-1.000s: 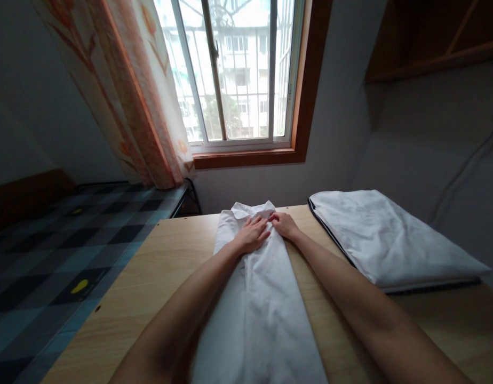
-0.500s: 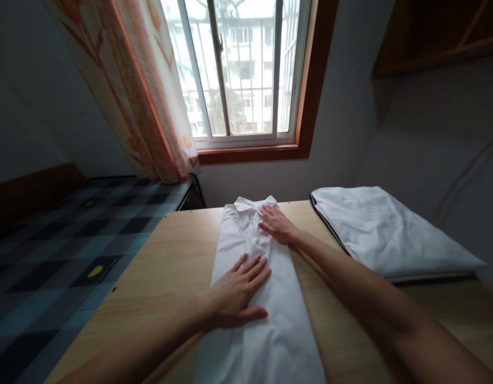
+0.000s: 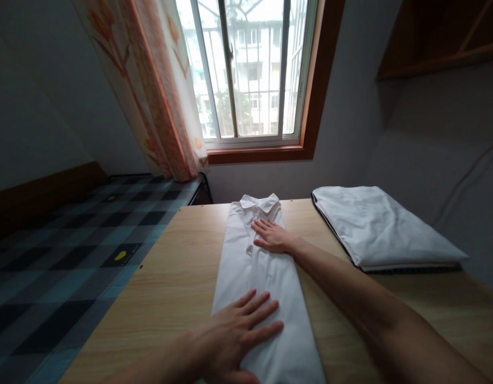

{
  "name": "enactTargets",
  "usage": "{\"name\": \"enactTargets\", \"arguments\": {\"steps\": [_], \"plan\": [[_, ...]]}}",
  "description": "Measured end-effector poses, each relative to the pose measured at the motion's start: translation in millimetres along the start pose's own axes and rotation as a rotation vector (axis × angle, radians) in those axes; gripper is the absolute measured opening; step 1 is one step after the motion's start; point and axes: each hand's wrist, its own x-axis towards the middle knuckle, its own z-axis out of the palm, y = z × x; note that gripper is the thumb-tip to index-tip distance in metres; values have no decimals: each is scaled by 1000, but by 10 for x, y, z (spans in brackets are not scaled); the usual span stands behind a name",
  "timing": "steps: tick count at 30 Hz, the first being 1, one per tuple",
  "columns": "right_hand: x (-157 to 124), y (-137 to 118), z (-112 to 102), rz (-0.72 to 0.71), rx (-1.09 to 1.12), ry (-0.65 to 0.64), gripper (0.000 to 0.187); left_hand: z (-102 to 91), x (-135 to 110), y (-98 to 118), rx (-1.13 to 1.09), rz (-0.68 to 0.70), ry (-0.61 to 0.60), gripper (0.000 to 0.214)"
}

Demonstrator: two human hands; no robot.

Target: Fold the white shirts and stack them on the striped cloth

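A white collared shirt (image 3: 266, 277) lies folded into a long narrow strip on the wooden table (image 3: 178, 272), collar toward the window. My left hand (image 3: 234, 336) rests flat on its lower part, fingers spread. Palm down and fingers stretched, my right hand (image 3: 270, 237) lies on the shirt just below the collar. Neither hand grips anything.
A folded white cloth pile with dark edging (image 3: 380, 229) lies on the table's right side. A bed with a dark checked cover (image 3: 66, 250) stands to the left. Behind the table are a window (image 3: 250, 69), a patterned curtain (image 3: 150, 85) and a wooden shelf (image 3: 442, 37) at upper right.
My left hand has slid from the collar down the shirt toward me, staying flat. My right hand moved a little down from the collar. The view shifted slightly.
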Motion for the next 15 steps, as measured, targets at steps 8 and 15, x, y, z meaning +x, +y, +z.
{"name": "enactTargets", "arguments": {"steps": [8, 15], "plan": [[-1039, -637, -16, -235, 114, -80, 61, 0, 16, -1, -6, -4, 11, 86], [-2060, -973, 151, -221, 104, -71, 79, 4, 33, 22, -1, -25, 34, 67]]}}
